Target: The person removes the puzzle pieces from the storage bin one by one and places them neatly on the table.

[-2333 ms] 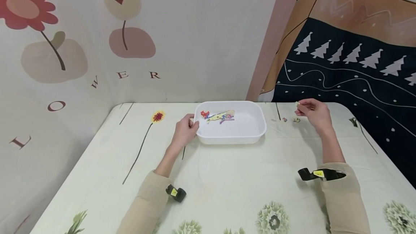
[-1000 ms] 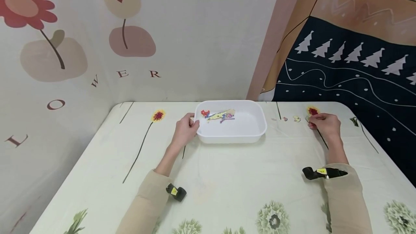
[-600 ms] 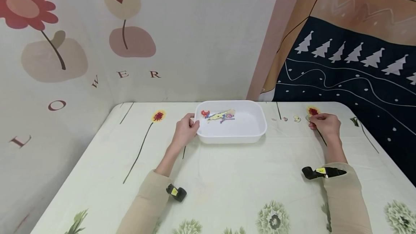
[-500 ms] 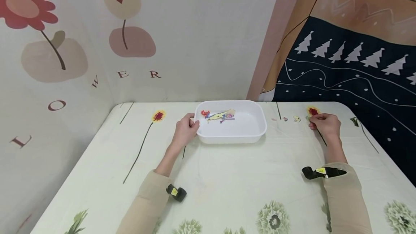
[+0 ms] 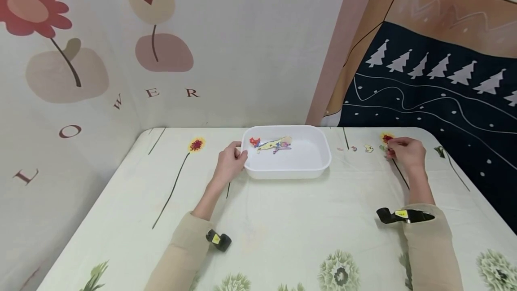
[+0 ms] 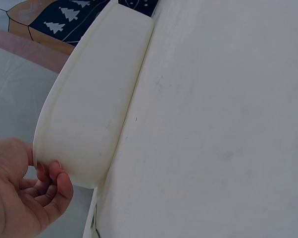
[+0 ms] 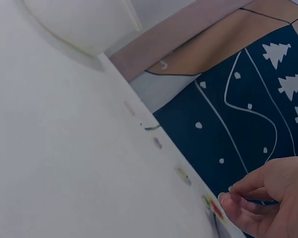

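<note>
At its left end, the white plastic tray (image 5: 307,154) is gripped by my left hand (image 5: 231,161), thumb at the rim. The left wrist view shows the fingers (image 6: 64,191) curled below the tray's edge. Several colourful flat pieces (image 5: 271,144) lie inside, one red and one mostly yellow. My right hand (image 5: 409,154) hovers at the far right, fingers bent, with nothing visible between its fingertips. Just left of it lies a small green piece (image 5: 382,147) on the table. A pale yellow piece (image 5: 369,148) and a pinkish one (image 5: 354,148) continue that row leftward.
A table (image 5: 282,219) with a flower-printed cloth carries everything. Its far edge meets a printed curtain (image 5: 242,57) and a dark tree-patterned cloth (image 5: 436,89). A faint pink spot (image 5: 340,149) shows near the tray's right end.
My right hand carried a small piece rightward and set it down beside the yellow one, then let go and rose slightly. The left hand and tray stay put.
</note>
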`<state>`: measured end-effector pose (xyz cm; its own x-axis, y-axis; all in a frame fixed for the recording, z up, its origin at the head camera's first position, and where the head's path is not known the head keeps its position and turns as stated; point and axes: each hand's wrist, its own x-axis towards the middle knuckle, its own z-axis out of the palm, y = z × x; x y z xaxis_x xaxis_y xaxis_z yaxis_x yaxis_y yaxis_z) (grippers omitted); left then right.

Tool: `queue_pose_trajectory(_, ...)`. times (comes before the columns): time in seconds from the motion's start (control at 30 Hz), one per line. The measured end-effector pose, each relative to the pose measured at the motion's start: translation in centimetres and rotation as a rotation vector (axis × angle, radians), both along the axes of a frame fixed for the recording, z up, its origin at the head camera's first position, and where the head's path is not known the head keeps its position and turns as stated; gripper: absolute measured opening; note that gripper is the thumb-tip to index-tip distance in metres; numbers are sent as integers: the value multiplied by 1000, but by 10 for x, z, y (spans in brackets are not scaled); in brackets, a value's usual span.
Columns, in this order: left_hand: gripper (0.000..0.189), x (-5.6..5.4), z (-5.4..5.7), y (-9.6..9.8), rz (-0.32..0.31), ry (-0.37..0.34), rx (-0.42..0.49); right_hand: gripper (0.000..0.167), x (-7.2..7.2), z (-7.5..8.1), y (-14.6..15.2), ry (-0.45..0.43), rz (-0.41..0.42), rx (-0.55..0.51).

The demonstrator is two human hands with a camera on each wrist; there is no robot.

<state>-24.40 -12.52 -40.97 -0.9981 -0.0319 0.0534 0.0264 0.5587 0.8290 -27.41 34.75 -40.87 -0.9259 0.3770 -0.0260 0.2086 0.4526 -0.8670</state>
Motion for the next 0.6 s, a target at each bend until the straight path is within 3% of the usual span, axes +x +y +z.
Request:
queue_pose_trajectory(0.13, 41, 0, 0, 0, 0, 1, -4, 35, 0, 8, -4, 35, -16, -4)
queue_pose_trajectory(0.27, 42, -1, 0, 0, -1, -1, -3, 34, 0, 16, -12, 63, 24, -11)
queue_pose_trajectory(0.6, 42, 0, 0, -1, -4, -2, 8, 34, 1, 29, -38, 108, 126, 111)
